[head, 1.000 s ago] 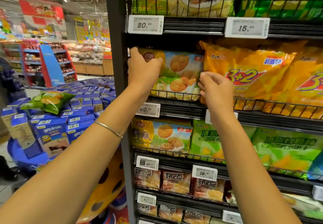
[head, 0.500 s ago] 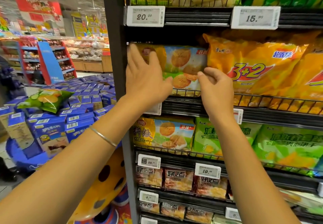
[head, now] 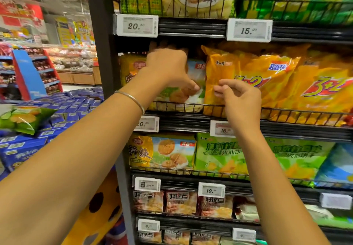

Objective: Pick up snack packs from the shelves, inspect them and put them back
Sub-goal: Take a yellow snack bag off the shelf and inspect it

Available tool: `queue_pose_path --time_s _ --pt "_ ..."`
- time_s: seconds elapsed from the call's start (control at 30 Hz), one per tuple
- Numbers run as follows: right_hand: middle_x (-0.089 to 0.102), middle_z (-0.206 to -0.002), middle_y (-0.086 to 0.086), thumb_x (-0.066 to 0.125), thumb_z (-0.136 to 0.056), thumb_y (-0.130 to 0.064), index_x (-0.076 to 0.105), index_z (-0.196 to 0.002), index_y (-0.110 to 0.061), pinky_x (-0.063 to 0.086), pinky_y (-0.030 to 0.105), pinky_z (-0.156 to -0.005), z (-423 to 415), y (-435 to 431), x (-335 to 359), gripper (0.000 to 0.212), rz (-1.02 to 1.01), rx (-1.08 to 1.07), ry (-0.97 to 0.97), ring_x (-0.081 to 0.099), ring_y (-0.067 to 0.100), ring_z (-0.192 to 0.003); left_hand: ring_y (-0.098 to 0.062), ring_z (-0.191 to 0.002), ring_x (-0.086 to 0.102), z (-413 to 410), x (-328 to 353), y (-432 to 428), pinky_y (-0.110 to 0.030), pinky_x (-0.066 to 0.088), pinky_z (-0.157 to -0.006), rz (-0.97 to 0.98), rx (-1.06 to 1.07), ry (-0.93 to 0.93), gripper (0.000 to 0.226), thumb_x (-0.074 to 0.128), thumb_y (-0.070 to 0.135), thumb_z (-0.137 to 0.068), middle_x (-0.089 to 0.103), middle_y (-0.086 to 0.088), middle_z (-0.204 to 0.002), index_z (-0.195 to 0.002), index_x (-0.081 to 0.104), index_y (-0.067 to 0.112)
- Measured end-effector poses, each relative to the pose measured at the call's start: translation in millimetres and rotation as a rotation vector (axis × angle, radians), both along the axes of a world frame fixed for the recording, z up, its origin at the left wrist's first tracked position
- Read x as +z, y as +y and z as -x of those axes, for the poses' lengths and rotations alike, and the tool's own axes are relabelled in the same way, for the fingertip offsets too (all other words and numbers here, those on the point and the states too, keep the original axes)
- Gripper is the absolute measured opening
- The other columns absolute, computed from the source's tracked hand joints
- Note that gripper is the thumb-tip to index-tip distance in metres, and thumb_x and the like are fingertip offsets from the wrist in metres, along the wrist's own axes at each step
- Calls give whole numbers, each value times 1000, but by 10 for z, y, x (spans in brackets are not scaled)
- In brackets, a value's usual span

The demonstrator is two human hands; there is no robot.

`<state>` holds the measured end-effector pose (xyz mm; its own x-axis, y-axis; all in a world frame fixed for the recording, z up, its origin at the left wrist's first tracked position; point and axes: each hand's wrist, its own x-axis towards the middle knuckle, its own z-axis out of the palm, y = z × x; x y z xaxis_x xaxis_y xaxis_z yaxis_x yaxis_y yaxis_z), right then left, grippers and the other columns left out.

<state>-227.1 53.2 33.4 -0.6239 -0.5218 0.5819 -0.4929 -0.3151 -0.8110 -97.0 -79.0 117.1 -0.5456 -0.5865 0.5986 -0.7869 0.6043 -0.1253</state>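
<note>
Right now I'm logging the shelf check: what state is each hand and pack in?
left hand: fingers curled over the biscuit pack's top, gripping it.
right hand: fingers curled, holding nothing, in front of the orange pack.
biscuit pack: upright on the shelf, behind the wire rail.
orange pack: upright on the shelf, beside the biscuit pack.

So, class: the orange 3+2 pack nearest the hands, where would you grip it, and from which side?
Probably by its upper left corner, from the front. The orange 3+2 pack stands upright behind the wire rail, which covers its bottom edge, while its top is exposed below the shelf above.
</note>
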Motion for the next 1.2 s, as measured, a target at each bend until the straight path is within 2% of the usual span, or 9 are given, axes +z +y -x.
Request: queue_pose_path --time_s 0.2,0.27,0.37,0.5,0.63,0.73,0.9,1.07,1.2 --pt "79 -93 -3 55 -104 -7 74 -104 -17 61 36 -93 158 -31 69 22 -42 49 11 77 7 -86 -28 -73 46 -77 -45 26 -39 39 -66 28 -4 35 82 70 96 -48 40 5 -67 -71 34 25" --pt "79 -93 -2 54 -104 -6 74 -104 -15 61 37 -94 159 -38 66 23 -24 43 -13 77 9 -86 -28 -76 48 -140 -79 30 -40 39 -67 88 -17 49 83 73 93 -50 46 3 -76 -85 41 24" --pt "79 -94 0 52 -104 -5 74 -104 -14 61 35 -94 158 -45 65 24 -4 47 -49 77 10 -87 -29 -91 61 -274 -172 21 -44 50 -73 161 -138 39 91 77 87 -57 63 -2 -101 -116 48 23" --pt "78 -100 4 48 -106 -4 72 -102 -17 61 28 -91 159 -28 65 27 22 97 -73 77 9 -88 -27 -101 58 -437 -310 85 -45 45 -83 233 -312 93 87 77 81 -65 61 -3 -114 -122 50 21" --pt "77 -107 8 44 -111 -20 71 -107 -16 53 21 -79 180 -38 54 28 31 164 -127 76 13 -95 -32 -105 57 -509 -469 112 -46 41 -88 319 -384 156 78 85 63 -72 62 -11 -118 -125 58 11" --pt "78 -105 10 35 -112 -43 70 -111 -11 50 16 -73 182 -53 19 48 74 217 -169 74 16 -95 -35 -104 59 -542 -547 120 -48 42 -90 388 -442 221 72 83 57 -76 64 -14 -117 -123 62 7" --pt "77 -115 12 11 -104 -63 67 -125 -8 51 35 -103 240 -21 -74 81 162 383 -286 72 23 -111 -39 -107 62 -533 -614 165 -52 46 -93 428 -482 296 67 73 57 -84 66 -19 -118 -121 65 1" --pt "75 -124 12 4 -103 -63 61 -134 -7 48 36 -109 297 -8 -121 86 204 451 -283 69 24 -119 -42 -109 62 -515 -675 177 -53 46 -93 448 -469 317 64 77 50 -84 66 -23 -118 -120 66 -2" --pt "72 -127 13 8 -99 -62 59 -137 -6 48 36 -110 264 -40 -156 84 255 444 -249 67 24 -120 -42 -105 62 -474 -598 210 -53 46 -90 432 -452 312 64 78 51 -84 66 -21 -116 -119 66 -1"
